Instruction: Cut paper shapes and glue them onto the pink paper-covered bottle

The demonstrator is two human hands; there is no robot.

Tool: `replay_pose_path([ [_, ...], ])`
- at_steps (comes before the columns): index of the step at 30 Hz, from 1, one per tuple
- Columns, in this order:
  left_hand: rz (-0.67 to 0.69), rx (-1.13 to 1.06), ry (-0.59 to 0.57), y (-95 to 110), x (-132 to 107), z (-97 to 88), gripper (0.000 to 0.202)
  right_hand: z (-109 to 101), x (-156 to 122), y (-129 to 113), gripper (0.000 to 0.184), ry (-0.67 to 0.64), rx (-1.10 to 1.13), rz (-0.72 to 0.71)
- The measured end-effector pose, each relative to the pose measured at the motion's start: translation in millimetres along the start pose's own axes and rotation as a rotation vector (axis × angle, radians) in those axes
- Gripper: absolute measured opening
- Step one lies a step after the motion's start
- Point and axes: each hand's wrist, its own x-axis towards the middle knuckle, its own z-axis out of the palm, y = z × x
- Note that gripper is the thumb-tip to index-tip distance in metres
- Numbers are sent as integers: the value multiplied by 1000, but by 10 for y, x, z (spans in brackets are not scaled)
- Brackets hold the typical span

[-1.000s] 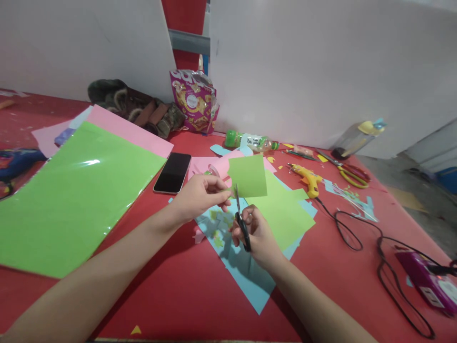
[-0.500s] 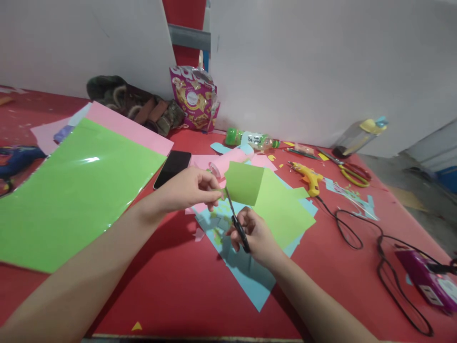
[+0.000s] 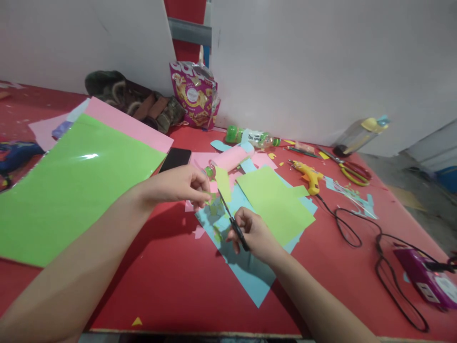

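Observation:
My left hand (image 3: 180, 186) pinches a small piece of green paper (image 3: 223, 183) above the red table (image 3: 171, 276); the piece is turned almost edge-on to me. My right hand (image 3: 254, 235) grips small black scissors (image 3: 233, 221), whose blades point up and left at the lower edge of that piece. Under both hands lies a light blue sheet (image 3: 250, 276) strewn with small green scraps. A larger green sheet (image 3: 278, 202) rests on the blue one, just right of the scissors.
Large green (image 3: 67, 186) and pink (image 3: 124, 125) sheets lie at left, a black phone (image 3: 175, 158) beside them. A pink roll (image 3: 232, 157), green bottle (image 3: 250, 138), snack bag (image 3: 194, 95), yellow glue gun (image 3: 310, 177) with black cord (image 3: 360, 238), red-handled scissors (image 3: 352, 171) and a purple device (image 3: 426, 278) fill the back and right.
The green piece has turned from facing me to nearly edge-on and dropped lower and leftward. The scissors have tilted further left, following it.

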Motion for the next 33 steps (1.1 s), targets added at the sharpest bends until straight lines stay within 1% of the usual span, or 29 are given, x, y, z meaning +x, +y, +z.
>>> replay_pose_path([
  [5, -13, -13, 20, -9, 33, 36, 13, 5, 11, -6, 35, 100, -13, -79],
  [10, -44, 40, -14, -30, 82, 102, 11, -8, 17, -4, 40, 101, 62, -143],
  [14, -44, 78, -55, -17, 112, 228, 8, -17, 26, -17, 43, 182, 95, -219],
  [17, -47, 40, -116, -16, 123, 352, 9, -10, 21, -31, 45, 217, 128, -281],
  [20, -36, 42, -157, -41, 132, 449, 9, 1, 5, -37, 45, 190, 123, -275],
  [23, -33, 89, -156, -74, 138, 497, 12, 7, -9, -41, 45, 177, 69, -248],
  [27, -41, 126, -164, -105, 148, 510, 15, 6, -12, -44, 45, 157, 11, -216],
  [30, -42, 140, -209, -126, 161, 496, 15, 6, -7, -31, 45, 135, -15, -218],
  [33, -55, 116, -251, -144, 174, 469, 12, 9, -1, -13, 45, 146, 6, -233],
])
